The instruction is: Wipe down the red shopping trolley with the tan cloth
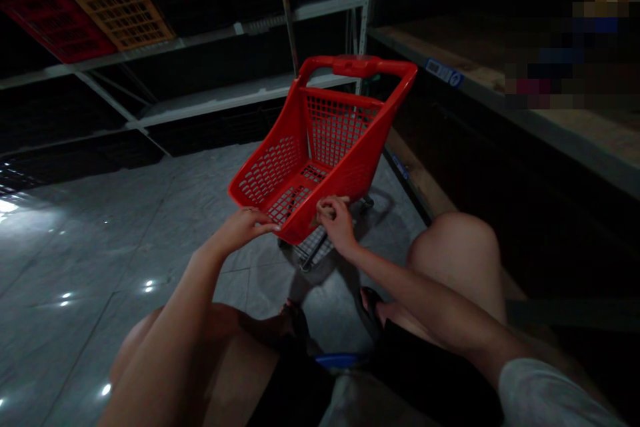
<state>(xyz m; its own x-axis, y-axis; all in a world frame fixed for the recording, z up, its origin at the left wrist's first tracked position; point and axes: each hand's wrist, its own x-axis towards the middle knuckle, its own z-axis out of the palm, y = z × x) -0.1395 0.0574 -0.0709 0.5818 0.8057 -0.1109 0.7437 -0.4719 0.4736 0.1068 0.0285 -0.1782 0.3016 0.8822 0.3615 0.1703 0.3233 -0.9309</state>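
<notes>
A red plastic shopping cart (345, 170) with lattice walls stands in front of me, its handle at the far end. My left hand (245, 225) grips the cart's near rim on the left, thumb stretched along the edge. At the near right side of the cart, my right hand (340, 227) is closed on a small, crumpled tan cloth (327, 211). The cloth is up against the cart's outer wall, partly covered by my fingers. The cart's basket holds nothing that I can see.
Metal shelving (200, 110) runs behind the cart, with a red crate (55, 20) and a yellow crate (120, 7) on it. A wooden shelf (500, 90) stands close on the right, partly blurred out. Shiny grey tiles (150, 227) cover the floor; my knees flank the cart's near end.
</notes>
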